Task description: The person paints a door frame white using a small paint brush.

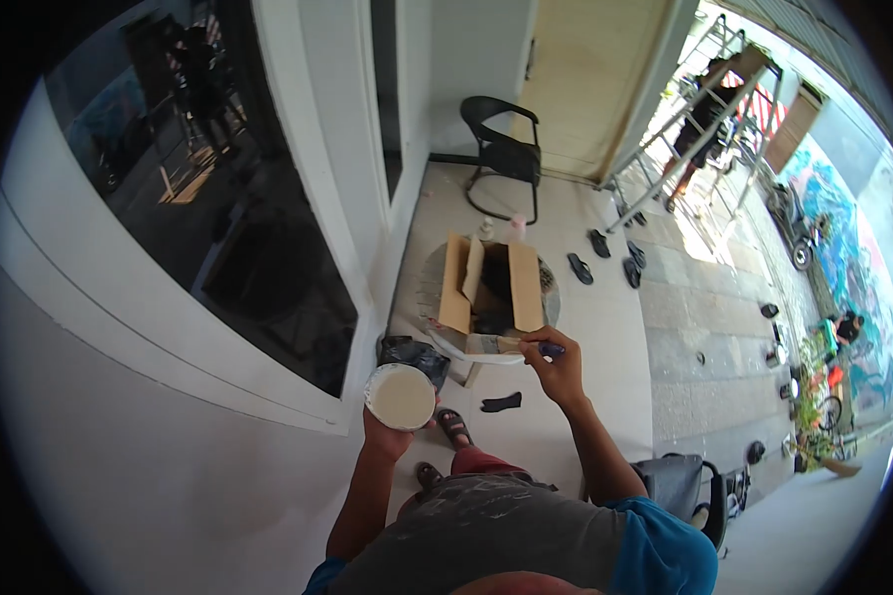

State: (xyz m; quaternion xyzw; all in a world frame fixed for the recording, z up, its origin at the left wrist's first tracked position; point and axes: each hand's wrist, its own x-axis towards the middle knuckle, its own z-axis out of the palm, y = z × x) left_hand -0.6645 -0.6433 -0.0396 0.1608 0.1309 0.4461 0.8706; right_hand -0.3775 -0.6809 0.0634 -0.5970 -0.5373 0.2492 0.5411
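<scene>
In the head view my left hand (387,439) is closed around a small tub of off-white paint (401,397), held out at the lower left beside the wall. My right hand (556,369) grips a paintbrush (506,344) by its dark handle, with the pale bristles pointing left. Behind the brush stands an open cardboard box (525,288) with its flaps up, resting on a round grey surface (430,283). The box's inside is dark and I cannot make out what is in it. The brush and the tub are apart.
A black chair (506,149) stands by the cream door (595,89). Sandals (579,268) and a dark sock-like item (501,403) lie on the floor. A person (702,124) is at a ladder (655,159) outside. Another chair (670,481) is close on my right.
</scene>
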